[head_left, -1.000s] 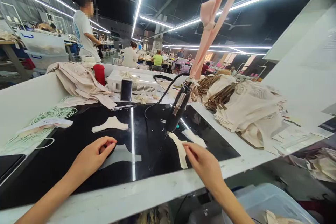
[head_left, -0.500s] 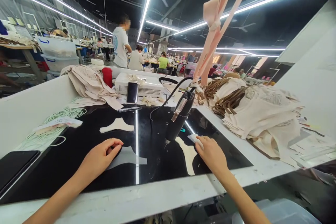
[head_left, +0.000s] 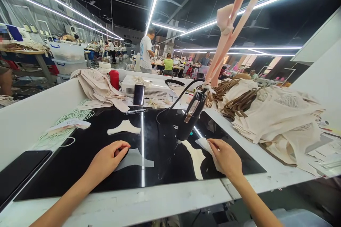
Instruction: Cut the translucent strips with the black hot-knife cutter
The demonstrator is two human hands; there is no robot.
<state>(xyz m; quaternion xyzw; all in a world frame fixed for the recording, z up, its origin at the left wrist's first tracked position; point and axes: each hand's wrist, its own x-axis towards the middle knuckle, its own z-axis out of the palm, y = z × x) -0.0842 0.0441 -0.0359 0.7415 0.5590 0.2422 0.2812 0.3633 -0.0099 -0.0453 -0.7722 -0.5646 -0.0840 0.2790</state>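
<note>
My right hand (head_left: 227,158) pinches the edge of a thin white cut piece (head_left: 204,144), whose lower part hangs behind the fingers over the glossy black board (head_left: 170,173). Just left of it lies a cream curved fabric piece (head_left: 195,158). My left hand (head_left: 110,158) rests with fingers curled closed at the left end of a grey translucent piece (head_left: 135,159); whether they grip it is hidden. Behind that hand lies another cream piece (head_left: 124,127). A black corded hand tool (head_left: 191,115) hangs tip-down between my hands on pink straps (head_left: 225,32).
Cream fabric is stacked at the left (head_left: 98,87) and in a large pile at the right (head_left: 279,113). A white vented box (head_left: 147,87), a phone (head_left: 139,94) and a red container (head_left: 114,79) stand behind the board. Pale green cord (head_left: 66,126) lies left. Several people work beyond.
My right hand has lifted slightly and moved right with the white piece, showing more of it. My left hand stays by the grey piece. The whole view has shifted a little.
</note>
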